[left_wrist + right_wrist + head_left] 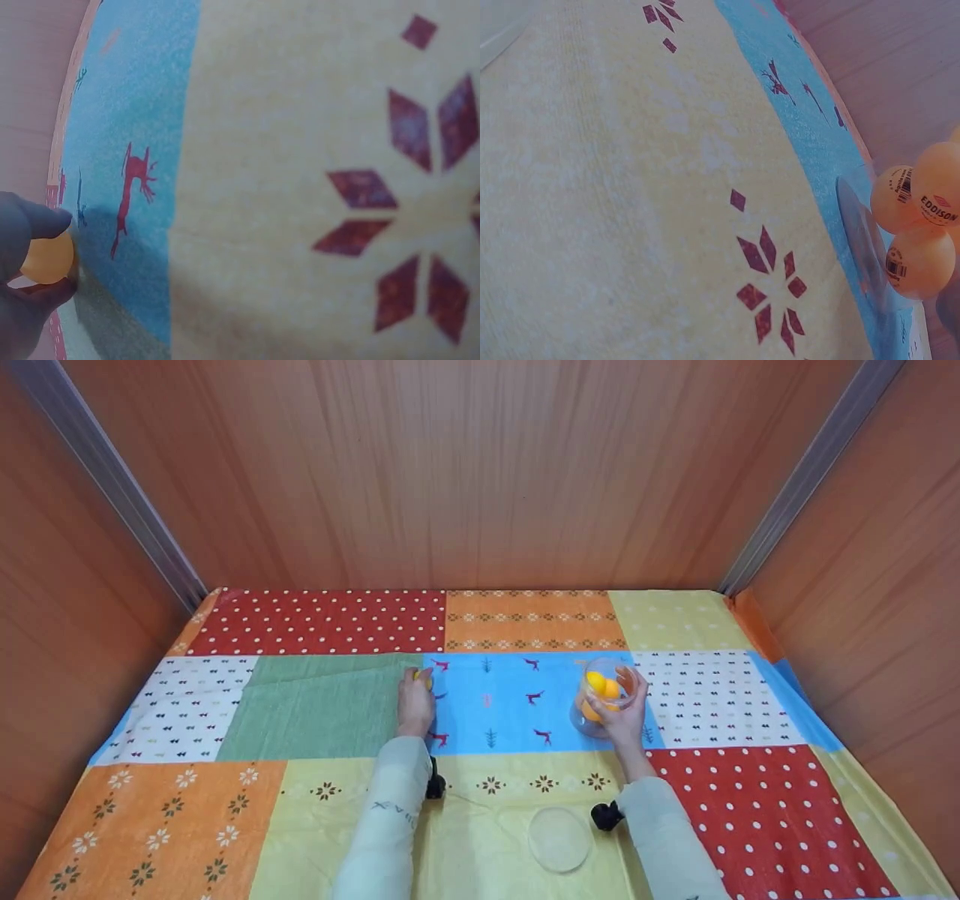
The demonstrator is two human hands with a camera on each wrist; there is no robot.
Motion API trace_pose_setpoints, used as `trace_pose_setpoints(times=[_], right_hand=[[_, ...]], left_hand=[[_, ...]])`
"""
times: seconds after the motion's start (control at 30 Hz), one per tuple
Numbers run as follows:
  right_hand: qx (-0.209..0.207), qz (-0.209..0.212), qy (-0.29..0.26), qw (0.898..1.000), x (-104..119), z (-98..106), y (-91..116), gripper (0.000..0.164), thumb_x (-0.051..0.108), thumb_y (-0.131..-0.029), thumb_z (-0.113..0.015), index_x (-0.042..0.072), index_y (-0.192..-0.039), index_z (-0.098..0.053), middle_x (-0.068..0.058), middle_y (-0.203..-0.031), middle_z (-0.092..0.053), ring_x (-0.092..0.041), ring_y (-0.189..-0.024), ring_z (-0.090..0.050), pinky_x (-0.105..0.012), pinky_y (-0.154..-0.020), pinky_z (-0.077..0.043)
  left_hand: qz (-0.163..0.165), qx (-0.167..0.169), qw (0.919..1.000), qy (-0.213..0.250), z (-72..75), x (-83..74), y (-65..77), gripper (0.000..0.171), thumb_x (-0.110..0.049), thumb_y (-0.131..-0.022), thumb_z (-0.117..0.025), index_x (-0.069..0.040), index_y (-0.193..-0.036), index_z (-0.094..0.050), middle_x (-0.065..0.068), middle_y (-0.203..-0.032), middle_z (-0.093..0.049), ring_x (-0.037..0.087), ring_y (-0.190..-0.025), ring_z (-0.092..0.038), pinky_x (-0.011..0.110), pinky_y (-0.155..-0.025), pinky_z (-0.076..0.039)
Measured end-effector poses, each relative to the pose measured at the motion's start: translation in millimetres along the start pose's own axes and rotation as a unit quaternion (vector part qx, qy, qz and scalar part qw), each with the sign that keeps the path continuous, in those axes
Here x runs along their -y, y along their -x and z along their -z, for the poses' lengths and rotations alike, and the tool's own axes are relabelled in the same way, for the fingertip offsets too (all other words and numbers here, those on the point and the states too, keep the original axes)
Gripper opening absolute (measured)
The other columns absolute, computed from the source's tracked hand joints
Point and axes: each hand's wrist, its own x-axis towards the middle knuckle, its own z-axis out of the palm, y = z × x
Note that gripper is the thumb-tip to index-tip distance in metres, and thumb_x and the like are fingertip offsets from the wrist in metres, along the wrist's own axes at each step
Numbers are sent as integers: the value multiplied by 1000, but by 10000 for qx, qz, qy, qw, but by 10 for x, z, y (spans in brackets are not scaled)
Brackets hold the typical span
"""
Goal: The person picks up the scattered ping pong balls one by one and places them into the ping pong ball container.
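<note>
My left hand [416, 706] pinches a yellow-orange ping-pong ball [49, 259] between thumb and fingers, close over the cloth where the green patch meets the blue one. In the head view, fingers cover most of this ball. Over to the right, my right hand [624, 711] grips a clear round jar [587, 726] near its rim. Inside the jar are several orange and yellow ping-pong balls [921, 261]; the right wrist view shows printing on them, with "EDDISON" readable on one. That view hides most of the right hand.
A clear round lid [560, 840] lies flat near the front, left of my right forearm. A patchwork cloth [330, 705] with slight creases covers the table. Wood-look panels [480, 472] enclose the back and both sides. Small black devices [606, 815] sit at both wrists.
</note>
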Motion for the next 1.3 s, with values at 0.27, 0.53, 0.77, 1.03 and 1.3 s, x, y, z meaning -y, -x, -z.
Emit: trace_pose_setpoints(times=[0.27,0.53,0.77,1.03,1.3], right_hand=[[98,-106,49,9999,232,-60,69,76,-12,-69,-64,-7,-131,-19,-26,-133,-29,-34,-120,-25,-44,-101,-22],[84,-286,328,9990,249,-56,85,75,-7,-73,-67,-2,-132,-22,-21,-134,-30,-28,-122,-28,-42,-101,-24],[105,-165,265,9995,253,-57,83,75,-8,-71,-66,-3,-131,-22,-21,-133,-32,-31,-122,-26,-44,-101,-23],[80,-223,242,9994,86,5,24,77,-8,-70,-68,-1,-132,-22,-16,-133,-33,-32,-122,-26,-42,-101,-23],[85,-245,245,9994,50,11,18,78,-9,-69,-68,0,-132,-22,-12,-132,-35,-25,-121,-29,-40,-101,-25]], left_hand=[[-200,-170,9997,0,-24,3,-6,33,1,-90,-42,-1,-122,-51,15,-125,-39,29,-112,-39,45,-93,-35],[-631,-411,9966,-333,-63,-113,13,34,4,-86,-51,-3,-119,-55,14,-116,-44,28,-106,-45,41,-89,-40],[-970,-560,9935,-189,-102,-224,59,34,5,-83,-54,-1,-116,-56,15,-117,-44,28,-106,-46,40,-89,-41],[-1495,-713,9858,-265,-182,-404,120,33,4,-81,-58,0,-113,-58,16,-108,-48,28,-97,-51,38,-84,-44],[-1704,-517,9834,338,-308,-597,252,35,-2,-84,-58,-5,-119,-54,9,-111,-46,22,-100,-50,31,-82,-46]])
